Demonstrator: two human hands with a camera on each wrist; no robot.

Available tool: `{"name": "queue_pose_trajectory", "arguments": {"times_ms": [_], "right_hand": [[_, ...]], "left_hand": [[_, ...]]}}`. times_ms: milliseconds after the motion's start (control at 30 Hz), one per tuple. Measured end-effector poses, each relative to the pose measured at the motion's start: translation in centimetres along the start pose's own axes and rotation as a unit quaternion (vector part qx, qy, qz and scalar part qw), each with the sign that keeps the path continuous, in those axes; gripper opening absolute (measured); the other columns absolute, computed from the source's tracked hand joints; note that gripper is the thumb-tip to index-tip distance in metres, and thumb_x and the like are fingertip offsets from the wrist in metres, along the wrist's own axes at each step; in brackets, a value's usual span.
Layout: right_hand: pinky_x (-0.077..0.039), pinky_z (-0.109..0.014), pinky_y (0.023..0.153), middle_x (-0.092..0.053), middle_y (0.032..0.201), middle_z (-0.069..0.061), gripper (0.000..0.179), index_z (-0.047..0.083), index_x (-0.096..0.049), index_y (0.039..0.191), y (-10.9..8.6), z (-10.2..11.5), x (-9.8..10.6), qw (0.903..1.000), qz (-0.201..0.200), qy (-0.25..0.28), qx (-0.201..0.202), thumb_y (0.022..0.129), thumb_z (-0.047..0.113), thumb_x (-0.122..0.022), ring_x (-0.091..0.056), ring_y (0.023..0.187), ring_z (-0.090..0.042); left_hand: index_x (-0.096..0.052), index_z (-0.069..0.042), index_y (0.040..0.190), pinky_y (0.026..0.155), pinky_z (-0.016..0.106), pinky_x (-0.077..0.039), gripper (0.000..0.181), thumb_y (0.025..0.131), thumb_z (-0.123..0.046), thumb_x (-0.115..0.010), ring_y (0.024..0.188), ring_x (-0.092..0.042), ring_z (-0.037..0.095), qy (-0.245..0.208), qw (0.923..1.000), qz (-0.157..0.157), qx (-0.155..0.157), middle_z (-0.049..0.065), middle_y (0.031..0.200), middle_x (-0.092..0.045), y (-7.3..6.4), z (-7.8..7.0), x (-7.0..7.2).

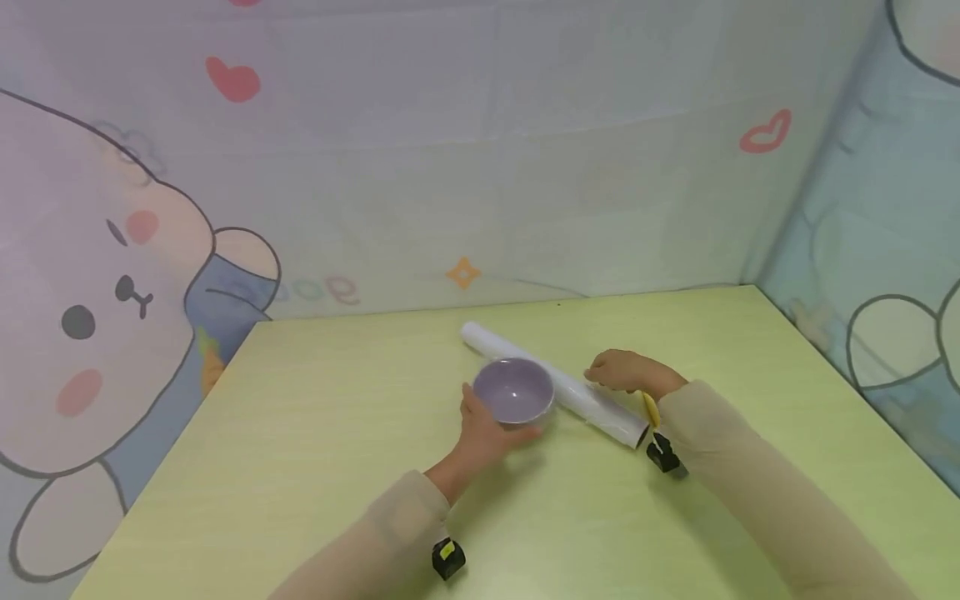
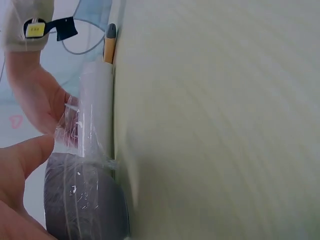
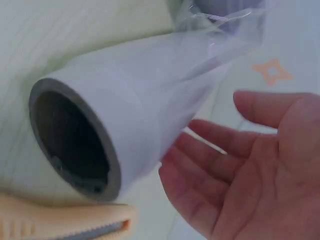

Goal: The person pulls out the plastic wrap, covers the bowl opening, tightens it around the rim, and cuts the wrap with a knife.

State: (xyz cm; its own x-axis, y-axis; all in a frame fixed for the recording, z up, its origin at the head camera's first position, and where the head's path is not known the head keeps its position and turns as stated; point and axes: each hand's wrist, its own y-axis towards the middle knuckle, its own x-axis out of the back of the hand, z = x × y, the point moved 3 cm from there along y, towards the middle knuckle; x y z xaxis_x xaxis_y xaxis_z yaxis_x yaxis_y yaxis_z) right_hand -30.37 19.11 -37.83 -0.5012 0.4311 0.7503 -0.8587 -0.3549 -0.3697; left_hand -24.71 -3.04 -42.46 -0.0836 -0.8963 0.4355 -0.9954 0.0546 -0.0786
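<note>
My left hand grips a small purple bowl from its near left side, thumb and fingers spread around the wall. Clear plastic film lies wrinkled over the bowl in the left wrist view and runs on to a long white roll of cling film. This roll lies slantwise on the table just behind the bowl. Along the roll's far side is my right hand, its fingers loosely bent with the tips right at the roll and the thumb held apart. Its hollow core shows at the near end.
A yellow-orange utility knife lies beside the roll's near right end, partly hidden by the right sleeve in the head view. The pale yellow-green table reaches back to a cloth backdrop with cartoon prints.
</note>
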Motion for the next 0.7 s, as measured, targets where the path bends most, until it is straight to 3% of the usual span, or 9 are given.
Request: {"name": "queue_pose_trajectory", "arguments": {"times_ms": [100,200,500,700], "right_hand": [[-0.044,-0.028,0.064,-0.054,0.079,-0.002,0.03,0.003,-0.059,0.088,1.1,0.0,-0.3,0.9986,0.012,0.048,-0.02,0.097,0.026,-0.041,-0.048,0.071,-0.013],[-0.047,-0.026,0.064,-0.051,0.07,0.002,0.032,0.009,-0.055,0.072,1.7,0.3,-0.6,0.9966,0.022,0.074,-0.03,0.095,0.029,-0.045,-0.051,0.067,-0.011],[-0.05,-0.03,0.066,-0.057,0.081,-0.003,0.033,0.004,-0.065,0.095,1.6,0.9,-0.9,0.9994,0.01,0.007,-0.033,0.094,0.032,-0.047,-0.055,0.074,-0.013],[-0.053,-0.034,0.066,-0.055,0.087,-0.006,0.029,0.002,-0.056,0.091,1.1,0.9,-1.0,0.9986,-0.013,-0.013,-0.049,0.092,0.031,-0.051,-0.057,0.08,-0.017]], "left_hand": [[0.013,0.004,0.142,0.103,0.055,-0.031,0.128,0.065,-0.033,-0.082,0.129,-0.026,0.048,0.003,0.9999,-0.01,0.004,0.034,0.144,-0.008,0.0,-0.2,-0.2],[0.013,0.004,0.142,0.102,0.055,-0.032,0.129,0.065,-0.034,-0.082,0.128,-0.029,0.048,0.002,0.9998,-0.019,0.004,0.035,0.142,-0.011,0.1,-0.3,-0.1],[0.009,0.002,0.143,0.103,0.053,-0.032,0.126,0.066,-0.038,-0.082,0.128,-0.029,0.045,0.01,0.9999,-0.006,-0.012,0.033,0.141,-0.014,0.4,-0.1,0.1],[0.005,0.001,0.144,0.106,0.05,-0.028,0.122,0.066,-0.035,-0.082,0.131,-0.028,0.039,0.006,0.999,0.033,-0.03,0.028,0.143,-0.016,0.8,0.1,1.1]]}}
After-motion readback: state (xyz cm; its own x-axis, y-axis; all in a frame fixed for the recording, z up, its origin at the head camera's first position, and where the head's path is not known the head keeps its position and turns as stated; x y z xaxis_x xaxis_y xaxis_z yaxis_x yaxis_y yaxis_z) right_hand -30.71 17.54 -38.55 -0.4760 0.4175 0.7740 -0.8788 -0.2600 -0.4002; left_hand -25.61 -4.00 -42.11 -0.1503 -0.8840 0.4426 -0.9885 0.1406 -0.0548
